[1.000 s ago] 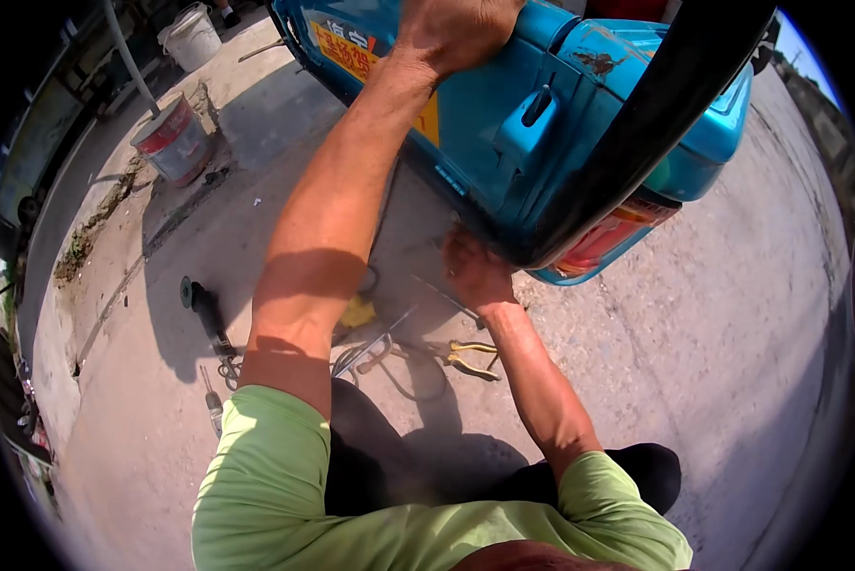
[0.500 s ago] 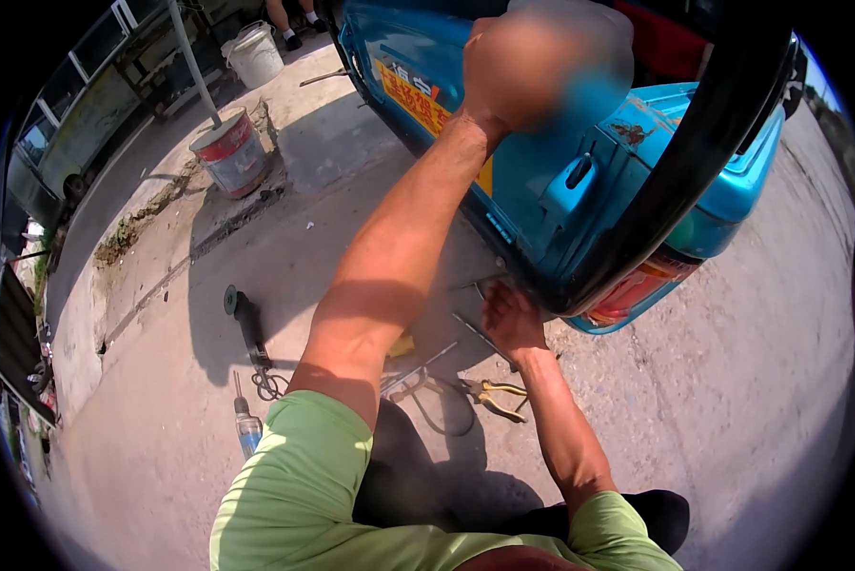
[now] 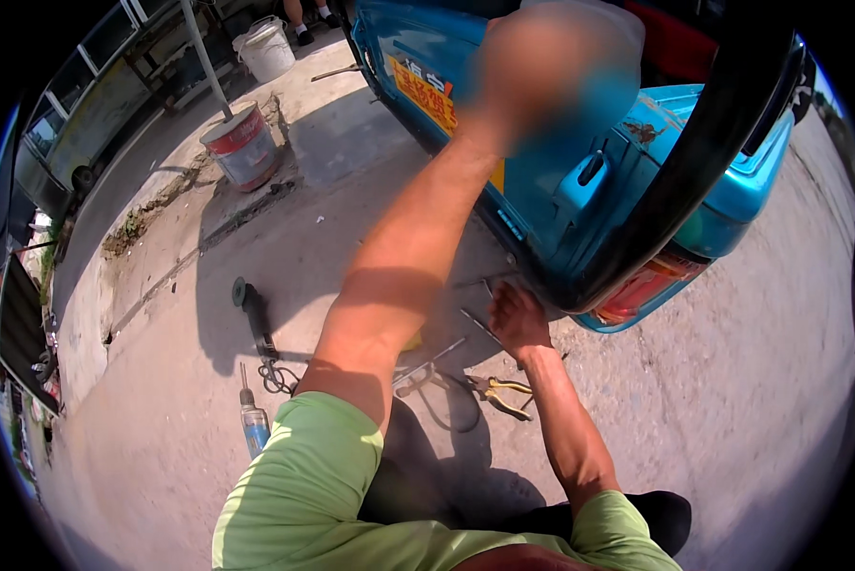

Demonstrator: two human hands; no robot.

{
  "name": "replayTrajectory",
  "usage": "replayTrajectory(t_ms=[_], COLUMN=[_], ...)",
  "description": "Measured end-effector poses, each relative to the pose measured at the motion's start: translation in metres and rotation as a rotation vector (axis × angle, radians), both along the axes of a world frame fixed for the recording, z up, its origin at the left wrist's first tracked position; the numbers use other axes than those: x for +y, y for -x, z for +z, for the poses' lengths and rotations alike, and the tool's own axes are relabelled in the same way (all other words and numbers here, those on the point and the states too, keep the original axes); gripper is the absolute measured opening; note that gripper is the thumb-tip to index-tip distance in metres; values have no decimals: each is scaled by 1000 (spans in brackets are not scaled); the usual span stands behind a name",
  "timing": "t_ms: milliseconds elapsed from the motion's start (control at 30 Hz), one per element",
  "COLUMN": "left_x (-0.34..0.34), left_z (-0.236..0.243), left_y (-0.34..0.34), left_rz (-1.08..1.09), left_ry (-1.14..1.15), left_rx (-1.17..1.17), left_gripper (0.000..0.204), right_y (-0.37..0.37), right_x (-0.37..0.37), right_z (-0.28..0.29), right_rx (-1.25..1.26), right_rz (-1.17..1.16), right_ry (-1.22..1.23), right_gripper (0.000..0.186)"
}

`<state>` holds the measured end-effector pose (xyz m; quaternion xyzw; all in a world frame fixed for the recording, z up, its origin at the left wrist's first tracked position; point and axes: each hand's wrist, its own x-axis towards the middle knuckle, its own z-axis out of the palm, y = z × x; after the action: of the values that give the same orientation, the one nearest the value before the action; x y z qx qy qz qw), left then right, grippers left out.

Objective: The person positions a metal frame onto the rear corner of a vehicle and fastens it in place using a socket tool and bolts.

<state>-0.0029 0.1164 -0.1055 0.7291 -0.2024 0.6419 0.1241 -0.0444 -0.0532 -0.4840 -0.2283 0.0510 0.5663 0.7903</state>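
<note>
My left arm reaches up to the blue vehicle body panel [image 3: 532,205]. My left hand [image 3: 532,71] is smeared by a blur over the panel, so its fingers and anything in them are hidden. Low down, my right hand [image 3: 520,322] is at the panel's bottom edge, palm turned up and fingers curled. A thin rod end shows by its fingertips; whether the fingers grip it is unclear. Pliers [image 3: 503,394] with yellow and black handles lie open on the ground below that hand. Near them rests a thin metal rod [image 3: 443,353].
On the concrete ground [image 3: 151,381] to the left lie an angle grinder [image 3: 255,319] and a blue tool with a long bit [image 3: 253,421]. A red and grey bucket [image 3: 244,152] holds a pole. Farther back stand a white bucket [image 3: 266,51] and a person's legs [image 3: 305,17].
The view has shifted slightly, so the ground and tools appear a little to the right. Both hands stay at about the same places on the panel.
</note>
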Motion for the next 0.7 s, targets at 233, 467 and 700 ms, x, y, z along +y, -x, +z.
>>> replayTrajectory(t_ms=[233,467,700], left_x=[0,4,17], left_z=[4,-4,-15], left_y=[5,2,-15], left_rz=[-13,47,-66], left_ry=[-31,-16,-123], left_rx=[25,113,66], left_gripper=[38,27,37], right_y=[3,2,4], right_x=[5,2,12], right_z=[-1,-11,-20], right_rx=[50,41,42], right_rz=[-15,36,81], right_ry=[6,-47,-97], right_gripper=[31,31,32])
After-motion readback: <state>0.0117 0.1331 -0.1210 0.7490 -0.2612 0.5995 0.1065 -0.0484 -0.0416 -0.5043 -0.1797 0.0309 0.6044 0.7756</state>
